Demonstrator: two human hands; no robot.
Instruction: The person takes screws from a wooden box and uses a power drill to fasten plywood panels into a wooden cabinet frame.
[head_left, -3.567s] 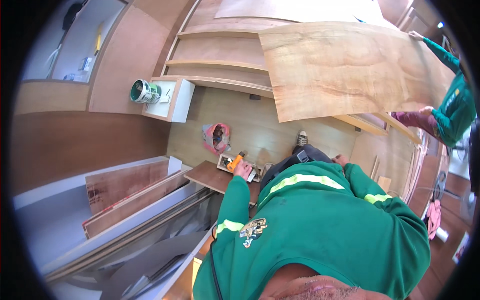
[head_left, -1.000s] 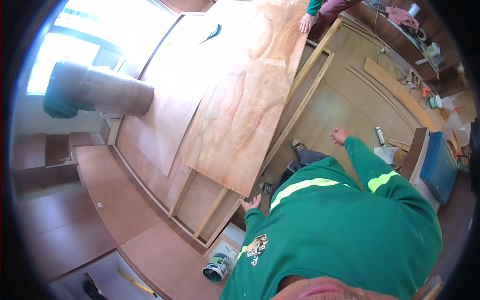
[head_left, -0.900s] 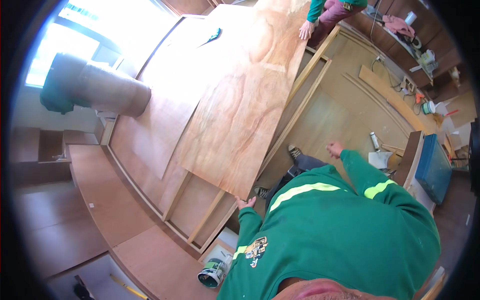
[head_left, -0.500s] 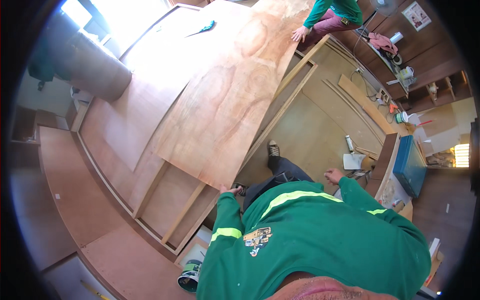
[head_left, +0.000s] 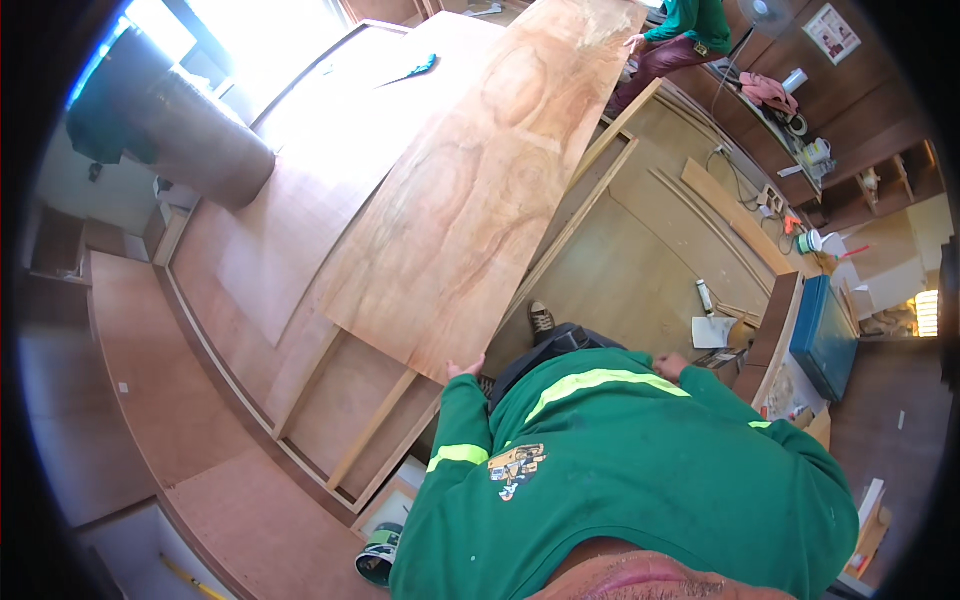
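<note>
My left hand [head_left: 464, 369] is closed at the near right corner of a large plywood sheet [head_left: 455, 220], thumb toward its top face. The sheet has swirling brown grain and lies slantwise over a wooden frame with crossbars [head_left: 372, 428]. Beside my waist on the right, my right hand [head_left: 671, 366] is held with its fingers curled; nothing shows in it. At the sheet's far end, a co-worker's hand [head_left: 634, 42] touches its right edge, below a green sleeve.
Another pale sheet [head_left: 270, 260] lies under the plywood's left side. A large wrapped roll [head_left: 205, 140] stands at far left. On the right are a white tube [head_left: 704, 295], a plank [head_left: 735, 215] and a blue case [head_left: 823, 335]. A paint can [head_left: 380, 555] sits near my left elbow.
My left hand has closed on the sheet's corner from a flatter pose. My right hand has drawn in toward my body. The co-worker's hand has shifted farther along the sheet's edge, away from me.
</note>
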